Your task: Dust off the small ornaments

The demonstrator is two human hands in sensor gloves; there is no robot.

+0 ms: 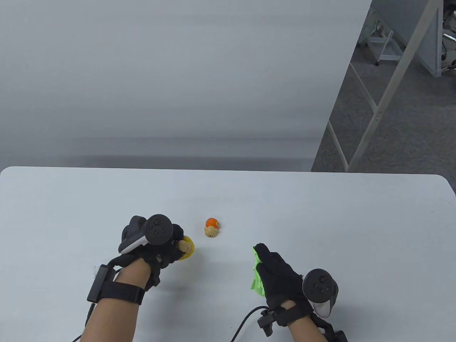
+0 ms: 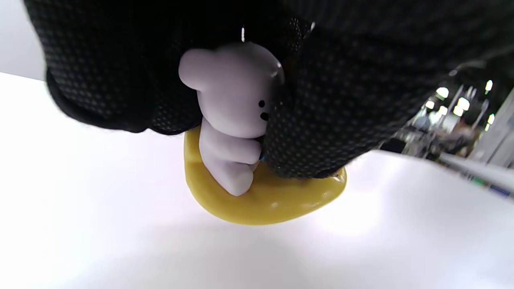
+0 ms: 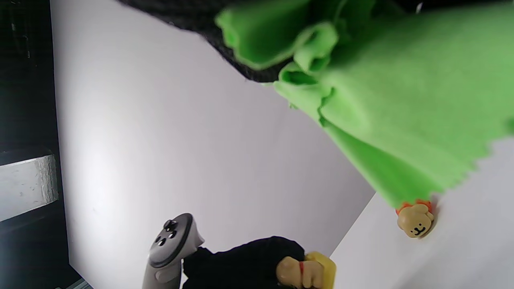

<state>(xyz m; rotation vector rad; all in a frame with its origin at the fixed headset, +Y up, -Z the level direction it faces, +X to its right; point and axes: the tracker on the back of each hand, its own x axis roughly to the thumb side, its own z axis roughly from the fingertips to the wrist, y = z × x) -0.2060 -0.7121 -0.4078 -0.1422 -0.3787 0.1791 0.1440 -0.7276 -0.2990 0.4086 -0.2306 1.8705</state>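
Gripping a crumpled bright-green dusting cloth, the right hand is waiting nearest the table's front edge. At its ten o'clock, the left hand is pinching a small pale bear figurine on a yellow crescent base; turning it slowly would probably let the cloth reach every crease. Farther out, at eleven o'clock, a small tan-faced ornament with an orange cap is sitting untouched on the white table.

- A green cloth hangs from the top edge, bunched against black glove fabric.
- Below its tip, an orange-backed ornament rests on the white bench.
- The left hand holds a yellow-based ornament.
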